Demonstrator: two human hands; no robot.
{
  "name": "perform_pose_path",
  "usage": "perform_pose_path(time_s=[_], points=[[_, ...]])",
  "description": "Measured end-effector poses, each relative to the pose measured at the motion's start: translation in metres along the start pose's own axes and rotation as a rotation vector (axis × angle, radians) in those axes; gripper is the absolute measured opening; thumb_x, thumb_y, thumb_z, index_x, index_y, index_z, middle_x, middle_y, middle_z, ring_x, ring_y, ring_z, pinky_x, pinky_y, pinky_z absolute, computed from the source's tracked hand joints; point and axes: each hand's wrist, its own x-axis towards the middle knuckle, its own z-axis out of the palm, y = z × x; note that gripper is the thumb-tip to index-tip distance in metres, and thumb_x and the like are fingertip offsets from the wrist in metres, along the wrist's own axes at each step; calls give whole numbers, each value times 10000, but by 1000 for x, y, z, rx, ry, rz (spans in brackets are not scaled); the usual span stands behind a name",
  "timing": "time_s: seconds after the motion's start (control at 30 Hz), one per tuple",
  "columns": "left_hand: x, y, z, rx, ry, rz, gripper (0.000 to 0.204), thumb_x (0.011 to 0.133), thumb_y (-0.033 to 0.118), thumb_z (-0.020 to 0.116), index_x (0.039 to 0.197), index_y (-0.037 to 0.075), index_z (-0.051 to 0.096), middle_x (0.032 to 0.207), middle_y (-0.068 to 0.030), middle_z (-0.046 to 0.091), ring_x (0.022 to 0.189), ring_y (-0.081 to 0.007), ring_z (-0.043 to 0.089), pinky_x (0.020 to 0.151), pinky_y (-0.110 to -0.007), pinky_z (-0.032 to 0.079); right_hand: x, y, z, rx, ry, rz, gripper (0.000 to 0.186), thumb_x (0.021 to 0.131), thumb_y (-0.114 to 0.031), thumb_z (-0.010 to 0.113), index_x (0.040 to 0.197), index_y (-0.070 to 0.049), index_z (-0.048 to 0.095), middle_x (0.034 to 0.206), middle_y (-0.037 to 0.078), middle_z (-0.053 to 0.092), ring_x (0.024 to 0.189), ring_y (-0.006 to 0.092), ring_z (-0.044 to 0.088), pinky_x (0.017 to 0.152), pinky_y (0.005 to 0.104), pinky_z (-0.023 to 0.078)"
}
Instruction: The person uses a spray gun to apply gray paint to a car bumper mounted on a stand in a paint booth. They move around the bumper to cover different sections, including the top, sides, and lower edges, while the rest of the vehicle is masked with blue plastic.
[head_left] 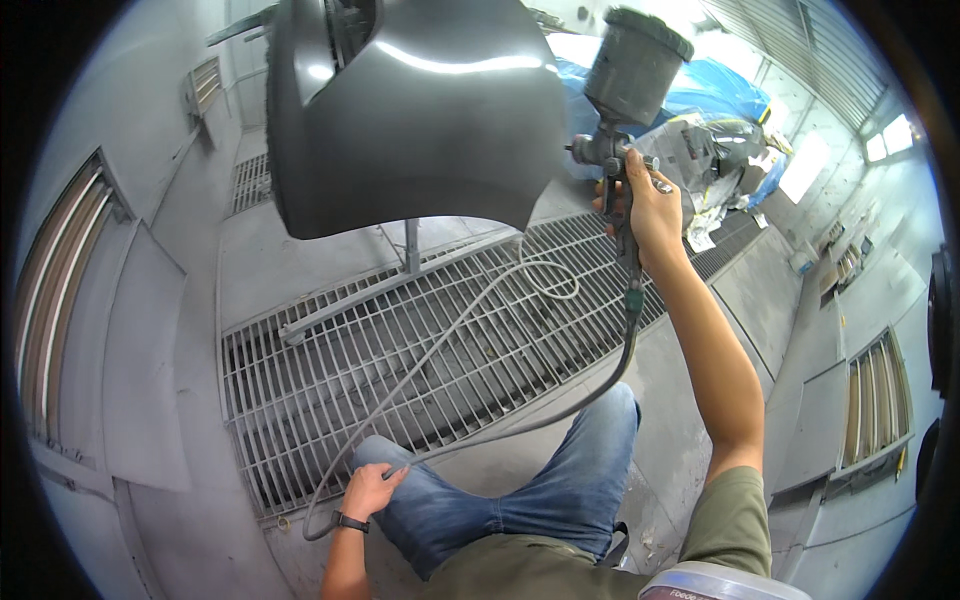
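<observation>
Right hand point(648, 205) grips a grey metal spray gun with a top cup point(625, 95), raised beside the glossy dark-grey car body panel point(420, 110). Left hand point(372, 490) closes around the grey air hose point(455, 325) by the knee, above the steel floor grating point(330, 370).

You stand in a grey spray booth. Pale grey floor point(170, 330), dusty and scuffed. A metal floor grate point(330, 370) runs in a long band across the middle, its bars caked with grey overspray. A second, smaller grate point(250, 182) lies further back on your left. Left wall point(130, 130): smooth grey panels with a slatted vent point(60, 290) low down and a small louvre point(205, 85) higher up. Right wall: another slatted vent point(878, 400), bright light panels point(893, 135) above. Far right corner: something wrapped in blue plastic sheeting point(715, 90) and masking paper. Light is cool and even.
</observation>
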Motion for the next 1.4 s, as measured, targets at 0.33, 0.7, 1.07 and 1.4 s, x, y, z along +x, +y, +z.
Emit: perform_pose_path(time_s=[0.33, 0.7, 1.07, 1.4], points=[[-1, -22, 12, -118, 41, -24, 570, 928, 525, 652, 773, -24, 651, 719, -272, 601, 714, -464, 614, 623, -484, 460, -79, -127, 197, 68, -697, -172, 392, 995, -354, 558, 837, -4, 638, 655, 70, 612, 567, 157, 628, 520, 324, 529], [14, 5, 20, -7, 63, -33, 508, 943, 500, 643, 846, 6, 714, 725, -253, 613, 681, -423, 606, 623, -466, 450, 15, -53, 69, 118, -311, -19, 433, 1009, -457, 580, 1106, -40, 639, 831, 102, 710, 701, 174, 722, 455, 290, 531], [78, 131, 25, 71, -23, 23, 595, 928, 532, 644, 711, -20, 593, 684, -267, 592, 707, -470, 600, 617, -524, 450, 129, 48, -138, 103, 35, 92, 475, 1032, -487, 524, 1095, -24, 609, 891, 155, 708, 730, 195, 704, 469, 282, 522], [-31, 175, -23, -9, 56, -235, 566, 864, 581, 686, 778, 22, 695, 800, -229, 693, 789, -429, 665, 690, -511, 518, 126, -53, -54, -161, -107, 176, 389, 1069, -359, 509, 1176, -20, 668, 764, 23, 649, 647, 83, 640, 423, 202, 476]])
